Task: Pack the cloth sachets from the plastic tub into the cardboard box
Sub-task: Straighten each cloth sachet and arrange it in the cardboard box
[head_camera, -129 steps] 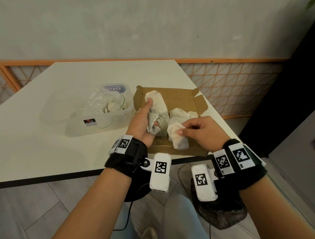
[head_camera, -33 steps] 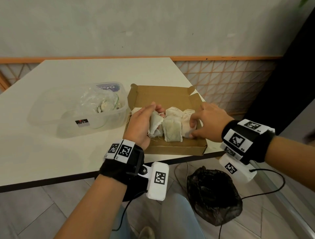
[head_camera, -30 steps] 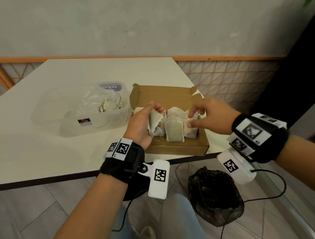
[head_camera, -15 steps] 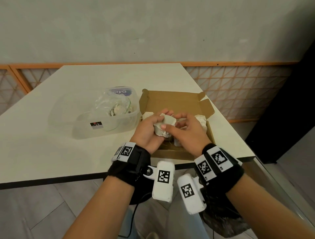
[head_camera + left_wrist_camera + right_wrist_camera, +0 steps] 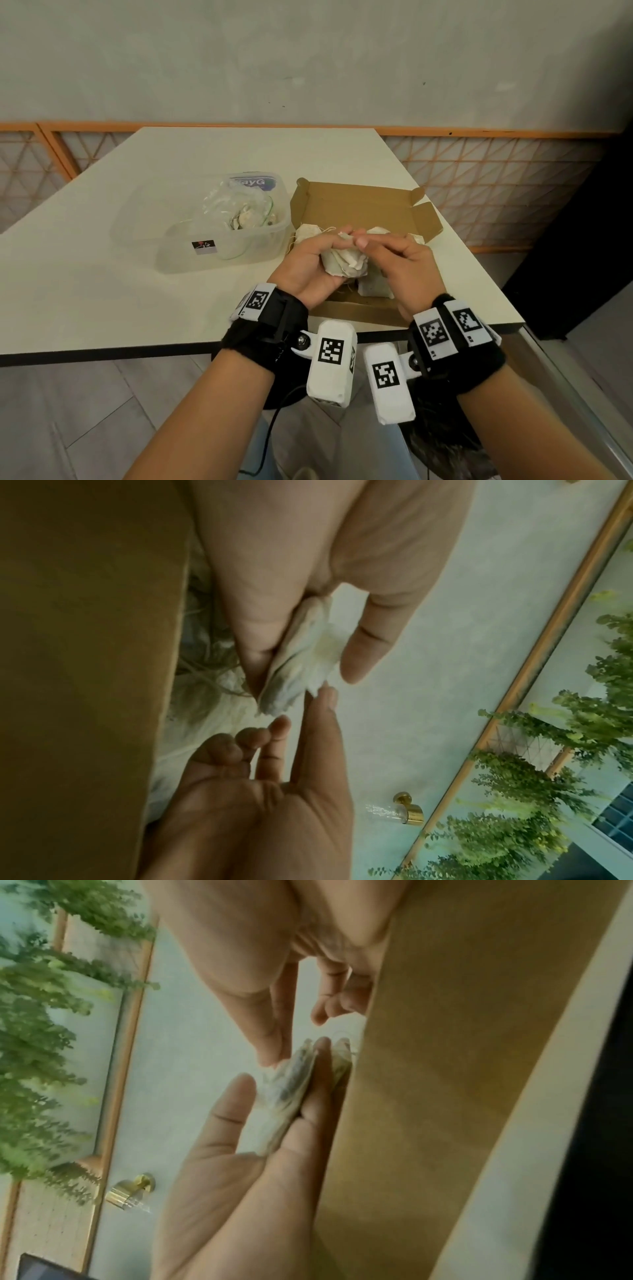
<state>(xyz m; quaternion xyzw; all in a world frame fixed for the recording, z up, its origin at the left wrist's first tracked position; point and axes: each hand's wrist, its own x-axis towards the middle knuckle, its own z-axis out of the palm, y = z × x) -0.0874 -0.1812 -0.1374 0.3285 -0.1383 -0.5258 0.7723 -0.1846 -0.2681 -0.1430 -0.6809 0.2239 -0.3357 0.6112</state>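
Note:
The open cardboard box (image 5: 363, 205) lies near the table's front right corner, with cloth sachets in it (image 5: 373, 288). Above its near half, my left hand (image 5: 329, 255) grips a bunch of off-white sachets (image 5: 346, 265); the left wrist view shows that bunch (image 5: 294, 669) squeezed between thumb and fingers. My right hand (image 5: 357, 238) meets it from the right and pinches the top corner of one sachet. In the right wrist view its thumb tip (image 5: 270, 1056) touches the bunch (image 5: 291, 1085). The clear plastic tub (image 5: 164, 240), left of the box, holds a crumpled clear bag and a few sachets (image 5: 246, 219).
The white table (image 5: 102, 291) ends just in front of the box and close to its right side. A black bag (image 5: 442, 445) lies on the floor below. An orange lattice rail (image 5: 496, 178) runs behind the table.
My right hand left the sachets at the box's right side and came over to the bunch in my left hand. Its fingers now pinch the bunch's top corner. The left hand kept its hold.

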